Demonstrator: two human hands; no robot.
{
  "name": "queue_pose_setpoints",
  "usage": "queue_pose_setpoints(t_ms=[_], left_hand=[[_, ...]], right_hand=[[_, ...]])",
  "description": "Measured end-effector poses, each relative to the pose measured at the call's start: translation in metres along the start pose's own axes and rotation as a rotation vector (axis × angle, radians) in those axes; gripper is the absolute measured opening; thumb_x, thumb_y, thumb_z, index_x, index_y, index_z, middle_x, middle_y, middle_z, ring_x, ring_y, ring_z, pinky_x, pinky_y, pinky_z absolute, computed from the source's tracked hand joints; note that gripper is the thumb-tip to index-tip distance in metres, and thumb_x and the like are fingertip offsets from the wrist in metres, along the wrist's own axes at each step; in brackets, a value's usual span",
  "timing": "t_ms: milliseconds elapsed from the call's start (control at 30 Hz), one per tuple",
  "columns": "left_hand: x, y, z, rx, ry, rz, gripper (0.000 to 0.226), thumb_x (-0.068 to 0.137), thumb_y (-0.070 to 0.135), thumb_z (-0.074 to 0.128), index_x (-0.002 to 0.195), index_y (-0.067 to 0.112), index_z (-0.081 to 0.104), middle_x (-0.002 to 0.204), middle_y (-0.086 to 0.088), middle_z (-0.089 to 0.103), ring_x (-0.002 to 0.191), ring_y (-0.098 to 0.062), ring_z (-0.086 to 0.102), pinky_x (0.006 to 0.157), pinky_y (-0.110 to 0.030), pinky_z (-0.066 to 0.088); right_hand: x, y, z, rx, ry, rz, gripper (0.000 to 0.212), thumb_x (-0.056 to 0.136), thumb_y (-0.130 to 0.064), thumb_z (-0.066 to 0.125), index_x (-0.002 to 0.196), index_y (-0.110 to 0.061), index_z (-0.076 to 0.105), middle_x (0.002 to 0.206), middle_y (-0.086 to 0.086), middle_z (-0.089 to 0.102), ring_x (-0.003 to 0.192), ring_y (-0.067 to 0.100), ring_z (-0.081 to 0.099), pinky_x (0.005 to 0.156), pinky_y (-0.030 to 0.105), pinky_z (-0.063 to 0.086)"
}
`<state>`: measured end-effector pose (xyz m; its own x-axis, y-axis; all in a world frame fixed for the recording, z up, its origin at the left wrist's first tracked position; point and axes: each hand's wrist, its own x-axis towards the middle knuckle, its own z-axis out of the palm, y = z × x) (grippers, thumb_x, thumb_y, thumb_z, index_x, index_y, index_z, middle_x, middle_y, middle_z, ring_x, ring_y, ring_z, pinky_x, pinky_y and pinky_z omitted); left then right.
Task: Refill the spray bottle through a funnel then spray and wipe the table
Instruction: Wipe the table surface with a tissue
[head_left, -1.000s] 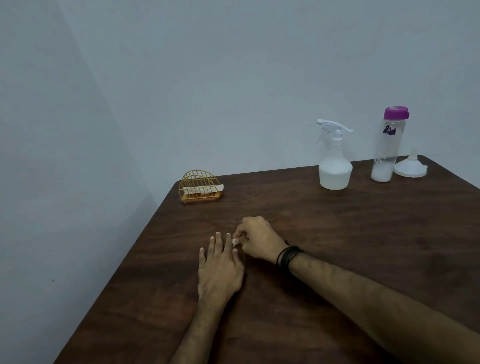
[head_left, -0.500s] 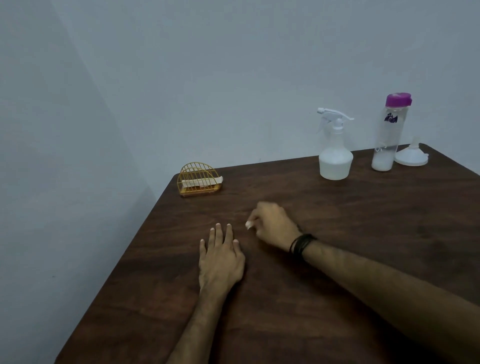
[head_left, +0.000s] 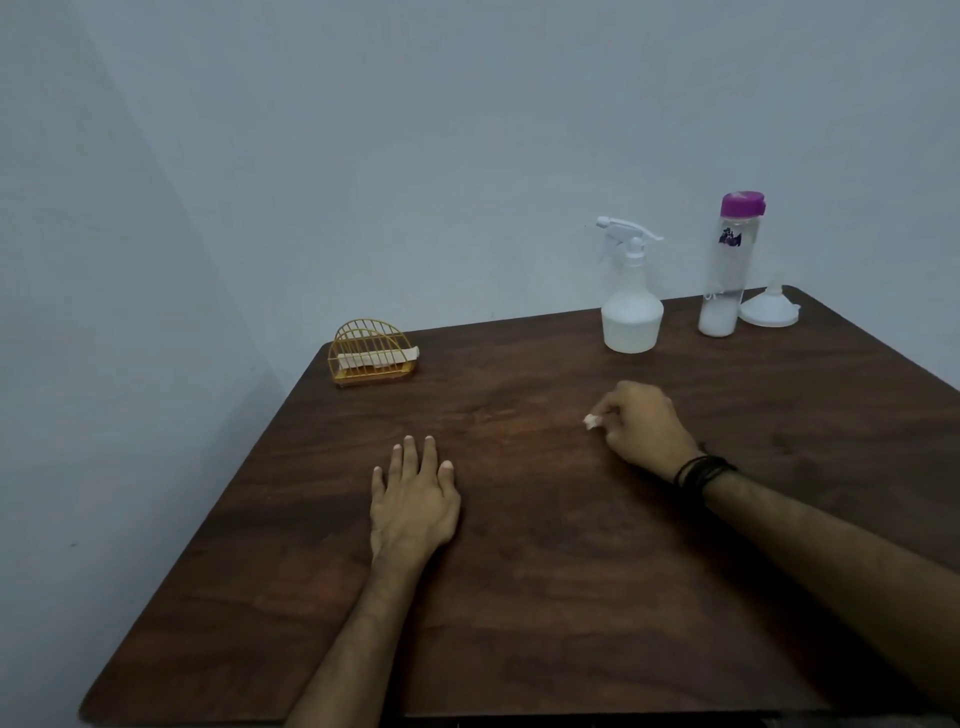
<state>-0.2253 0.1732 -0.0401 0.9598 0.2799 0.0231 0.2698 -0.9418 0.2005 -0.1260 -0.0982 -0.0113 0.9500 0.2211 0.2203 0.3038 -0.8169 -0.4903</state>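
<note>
My right hand (head_left: 641, 428) rests on the dark wooden table (head_left: 571, 597), fingers closed around a small white wad of tissue (head_left: 590, 421) that pokes out at its left. My left hand (head_left: 413, 499) lies flat on the table, fingers together, holding nothing. A white spray bottle (head_left: 631, 306) with its trigger head on stands behind my right hand. To its right stands a tall clear bottle (head_left: 727, 270) with a purple cap, white liquid at its bottom. A white funnel (head_left: 770, 309) lies mouth down beside it.
A yellow wire napkin holder (head_left: 370, 353) with a few white tissues sits at the table's far left corner. Pale walls close in behind and to the left of the table.
My right hand has slid to the right across the table with the tissue wad, away from my left hand. The left hand stays flat in place.
</note>
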Motion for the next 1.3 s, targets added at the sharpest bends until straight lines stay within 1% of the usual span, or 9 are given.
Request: queue_pose_setpoints(t_ms=[233, 333, 433, 500, 700, 800, 967, 1200, 1300], left_hand=[[-0.004, -0.001, -0.003, 0.01, -0.021, 0.003, 0.06, 0.105, 0.047, 0.015, 0.159, 0.022, 0.01, 0.167, -0.006, 0.006, 0.155, -0.022, 0.002, 0.125, -0.047, 0.003], [-0.006, -0.001, -0.004, 0.013, -0.031, -0.001, 0.063, 0.104, 0.05, 0.015, 0.159, 0.022, 0.009, 0.167, -0.006, 0.004, 0.155, -0.021, 0.001, 0.125, -0.047, 0.002], [-0.007, 0.001, -0.003, 0.014, -0.026, -0.003, 0.064, 0.104, 0.05, 0.015, 0.159, 0.02, 0.009, 0.167, -0.007, 0.004, 0.155, -0.022, 0.001, 0.125, -0.047, 0.002], [-0.007, 0.002, -0.003, 0.015, -0.026, -0.011, 0.064, 0.104, 0.05, 0.014, 0.159, 0.02, 0.008, 0.167, -0.007, 0.003, 0.155, -0.023, 0.0, 0.125, -0.047, 0.002], [-0.007, 0.002, -0.003, 0.019, -0.022, -0.009, 0.063, 0.104, 0.05, 0.014, 0.159, 0.02, 0.008, 0.167, -0.007, 0.003, 0.155, -0.023, 0.0, 0.125, -0.048, 0.002], [-0.007, 0.0, -0.003, 0.016, -0.013, 0.001, 0.063, 0.104, 0.049, 0.015, 0.159, 0.02, 0.008, 0.167, -0.007, 0.003, 0.155, -0.022, 0.0, 0.125, -0.047, 0.003], [-0.004, 0.002, -0.001, 0.012, 0.001, -0.004, 0.063, 0.104, 0.048, 0.014, 0.159, 0.019, 0.008, 0.167, -0.007, 0.003, 0.155, -0.022, -0.001, 0.125, -0.048, 0.002], [0.0, -0.002, 0.004, 0.019, 0.035, 0.019, 0.06, 0.105, 0.043, 0.016, 0.159, 0.019, 0.01, 0.167, -0.007, 0.005, 0.155, -0.022, 0.001, 0.125, -0.047, 0.005], [0.001, -0.005, 0.005, 0.023, 0.041, 0.04, 0.059, 0.104, 0.039, 0.017, 0.159, 0.02, 0.009, 0.168, -0.006, 0.006, 0.155, -0.021, 0.002, 0.125, -0.047, 0.006]], right_hand=[[-0.091, -0.079, 0.028, 0.131, -0.204, -0.378, 0.02, 0.091, -0.013, 0.065, 0.095, -0.026, 0.08, 0.094, -0.007, 0.065, 0.086, 0.006, 0.061, 0.08, 0.021, 0.05], [-0.077, -0.037, 0.003, 0.108, -0.12, -0.255, 0.019, 0.086, -0.012, 0.072, 0.092, -0.027, 0.082, 0.087, -0.007, 0.066, 0.079, 0.008, 0.061, 0.075, 0.024, 0.05], [-0.059, 0.018, -0.03, 0.037, 0.006, -0.007, 0.013, 0.087, -0.015, 0.075, 0.093, -0.025, 0.081, 0.085, -0.013, 0.06, 0.088, 0.012, 0.063, 0.087, 0.032, 0.053], [-0.065, 0.029, -0.035, 0.015, 0.032, 0.049, 0.013, 0.088, -0.015, 0.073, 0.093, -0.024, 0.081, 0.083, -0.015, 0.056, 0.09, 0.014, 0.064, 0.087, 0.032, 0.052], [-0.119, -0.035, 0.009, 0.118, -0.106, -0.261, 0.019, 0.085, -0.017, 0.071, 0.089, -0.033, 0.08, 0.083, -0.016, 0.06, 0.074, -0.003, 0.055, 0.071, 0.011, 0.041], [-0.083, -0.027, 0.011, 0.123, -0.094, -0.276, 0.019, 0.086, -0.015, 0.071, 0.088, -0.032, 0.08, 0.086, -0.011, 0.064, 0.073, -0.002, 0.054, 0.076, 0.019, 0.05], [0.006, 0.005, 0.001, 0.039, -0.008, 0.054, 0.014, 0.094, -0.015, 0.068, 0.099, -0.021, 0.079, 0.106, -0.003, 0.063, 0.103, 0.017, 0.063, 0.096, 0.031, 0.052], [-0.006, -0.118, 0.075, 0.105, -0.194, -0.321, 0.02, 0.091, -0.016, 0.064, 0.1, -0.023, 0.08, 0.101, -0.001, 0.065, 0.097, 0.018, 0.063, 0.084, 0.026, 0.05], [0.023, -0.131, 0.088, 0.135, -0.216, -0.335, 0.019, 0.094, -0.015, 0.063, 0.105, -0.019, 0.078, 0.107, -0.001, 0.065, 0.1, 0.017, 0.063, 0.085, 0.026, 0.051]])
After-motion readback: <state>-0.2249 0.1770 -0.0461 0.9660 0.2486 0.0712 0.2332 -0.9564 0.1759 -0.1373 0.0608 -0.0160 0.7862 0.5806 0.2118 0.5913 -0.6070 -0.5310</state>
